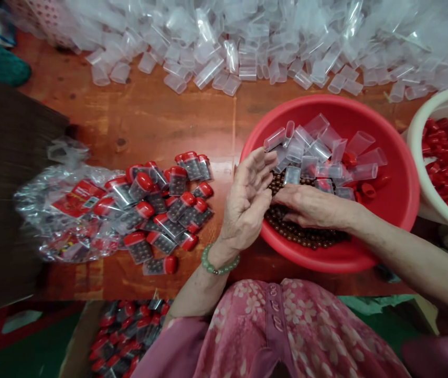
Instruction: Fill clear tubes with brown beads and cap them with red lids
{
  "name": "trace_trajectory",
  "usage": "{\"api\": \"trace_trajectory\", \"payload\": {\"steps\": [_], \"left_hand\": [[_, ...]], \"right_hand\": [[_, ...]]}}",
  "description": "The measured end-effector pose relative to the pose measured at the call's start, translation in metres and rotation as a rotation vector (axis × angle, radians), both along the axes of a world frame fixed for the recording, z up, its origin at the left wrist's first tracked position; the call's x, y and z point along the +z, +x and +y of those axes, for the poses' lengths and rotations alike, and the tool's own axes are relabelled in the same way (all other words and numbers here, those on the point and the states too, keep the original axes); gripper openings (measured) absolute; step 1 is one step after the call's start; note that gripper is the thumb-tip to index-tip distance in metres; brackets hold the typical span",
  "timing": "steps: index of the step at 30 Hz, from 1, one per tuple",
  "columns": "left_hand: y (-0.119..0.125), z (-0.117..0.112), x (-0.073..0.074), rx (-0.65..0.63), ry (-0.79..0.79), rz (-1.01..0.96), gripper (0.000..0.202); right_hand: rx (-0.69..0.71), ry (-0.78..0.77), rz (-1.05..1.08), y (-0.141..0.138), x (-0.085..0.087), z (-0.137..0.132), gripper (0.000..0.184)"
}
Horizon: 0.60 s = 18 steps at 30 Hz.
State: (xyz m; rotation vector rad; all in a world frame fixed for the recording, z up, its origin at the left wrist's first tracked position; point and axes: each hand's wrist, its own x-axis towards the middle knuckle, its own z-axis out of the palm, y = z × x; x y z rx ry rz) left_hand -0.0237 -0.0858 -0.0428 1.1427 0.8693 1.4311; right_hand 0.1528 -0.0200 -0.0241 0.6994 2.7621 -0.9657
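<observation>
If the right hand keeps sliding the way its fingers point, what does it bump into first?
Probably the left hand: the right hand points left across the brown beads in the red bowl, fingertips nearly touching it. Depth is unclear.

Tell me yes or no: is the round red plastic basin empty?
No, the round red plastic basin holds small brown beads and clear plastic vials, with the right hand resting on the beads.

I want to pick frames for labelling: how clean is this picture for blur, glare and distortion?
Head view: the hands, left hand and right hand, and the red basin are fairly sharp; the plastic bag at left is smeared; the empty clear tubes glare white; edges bow, wide-angle.
</observation>
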Motion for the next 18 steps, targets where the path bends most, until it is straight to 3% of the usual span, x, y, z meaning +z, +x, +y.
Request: {"api": "trace_trajectory", "payload": {"steps": [7,11,18], "left_hand": [[-0.001,-0.004,0.014,0.031,-0.126,-0.051,0.048],[-0.001,-0.003,0.015,-0.071,-0.142,-0.02,0.055],[0.002,0.004,0.022,-0.272,-0.24,0.049,0.064]], "right_hand": [[-0.235,-0.176,0.448,0.021,0.026,0.006,0.036],[-0.288,-0.282,0.519,0.028,0.034,0.007,0.038],[-0.355,-0.406,0.622,0.025,0.034,0.012,0.036]]}}
